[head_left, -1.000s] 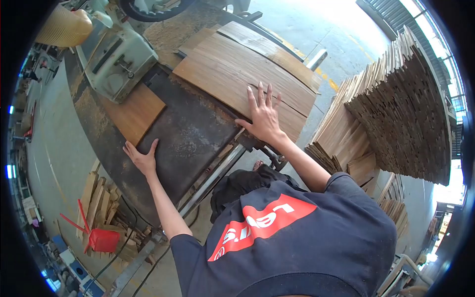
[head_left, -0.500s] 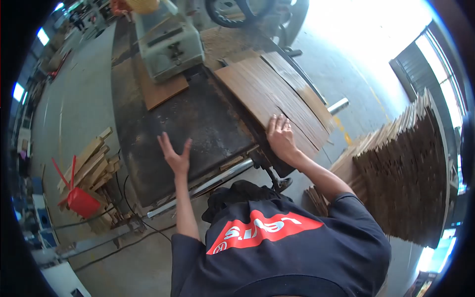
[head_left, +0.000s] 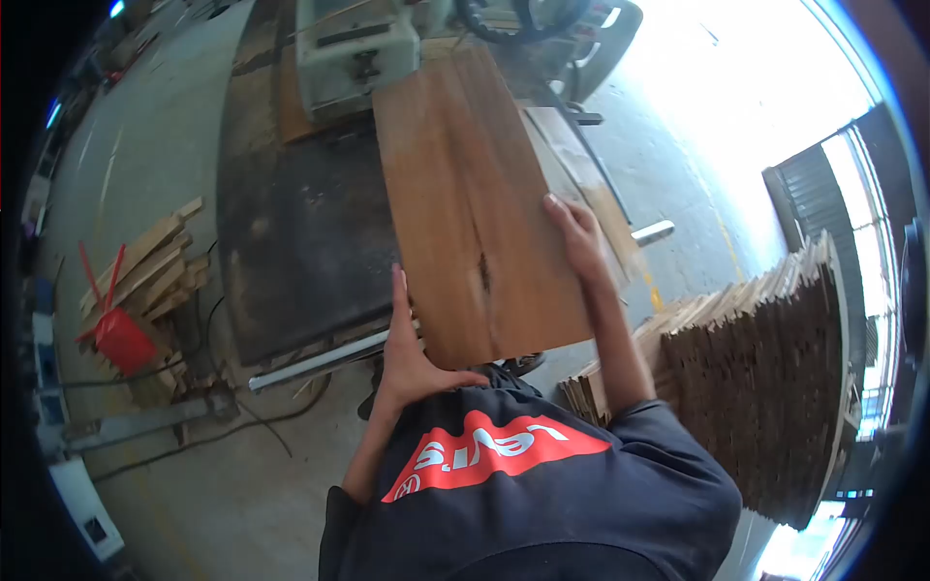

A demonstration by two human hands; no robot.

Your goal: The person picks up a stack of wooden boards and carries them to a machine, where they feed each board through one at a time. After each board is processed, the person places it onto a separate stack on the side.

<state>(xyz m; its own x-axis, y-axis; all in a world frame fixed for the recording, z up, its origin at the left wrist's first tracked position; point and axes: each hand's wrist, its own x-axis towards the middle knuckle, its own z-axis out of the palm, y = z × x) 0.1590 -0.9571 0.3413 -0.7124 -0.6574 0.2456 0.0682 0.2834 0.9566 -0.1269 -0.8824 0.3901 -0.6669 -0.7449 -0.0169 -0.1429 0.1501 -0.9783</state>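
Note:
A wide brown wooden board (head_left: 436,223) is held tilted in front of me, over the right part of the dark machine table (head_left: 300,242). A dark crack runs along its near half. My right hand (head_left: 581,237) grips its right edge, thumb on the upper face and the other fingers mostly hidden. At the near left corner, my left hand (head_left: 412,363) cups the board, one finger up along the left edge and the thumb stretched along the near edge. Behind the board, another pale board (head_left: 567,145) shows on the right side of the table.
A machine housing (head_left: 354,63) stands over the table's far part, with a wooden piece (head_left: 294,102) beside it. A black handwheel (head_left: 523,19) is behind. To the right rises a tall stack of boards (head_left: 756,387). Wood offcuts (head_left: 160,266) and a red container (head_left: 124,341) lie left.
My right hand has raised the top board from the pile and swung it left towards me. My left hand has moved from above the table to the board's near left corner.

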